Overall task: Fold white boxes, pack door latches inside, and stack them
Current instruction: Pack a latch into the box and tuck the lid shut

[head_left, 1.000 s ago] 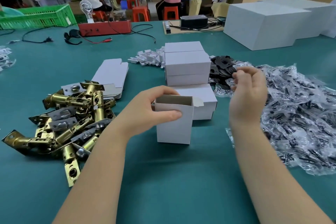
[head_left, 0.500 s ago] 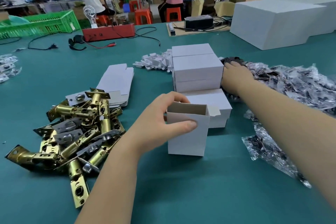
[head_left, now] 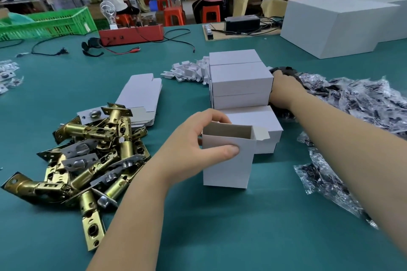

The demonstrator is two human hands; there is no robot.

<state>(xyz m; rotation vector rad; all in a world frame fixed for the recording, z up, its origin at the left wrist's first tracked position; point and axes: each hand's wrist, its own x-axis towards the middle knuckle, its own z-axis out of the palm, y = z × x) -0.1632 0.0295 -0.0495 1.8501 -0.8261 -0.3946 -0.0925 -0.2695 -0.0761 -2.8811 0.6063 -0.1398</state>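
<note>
On the green table [head_left: 209,226], your left hand [head_left: 193,145] is pinching the open white box [head_left: 226,160], light and easily squashed, while your right hand [head_left: 284,90], fingers hidden, is reaching behind the stacked boxes [head_left: 240,81].

Green table [head_left: 220,226], brass latches [head_left: 88,154], white boxes [head_left: 240,81], perhaps bagged screws [head_left: 363,103]

Green crate [head_left: 50,23], red tray [head_left: 132,34] (cables beside it), orange stools [head_left: 174,15], seated workers behind.
</note>
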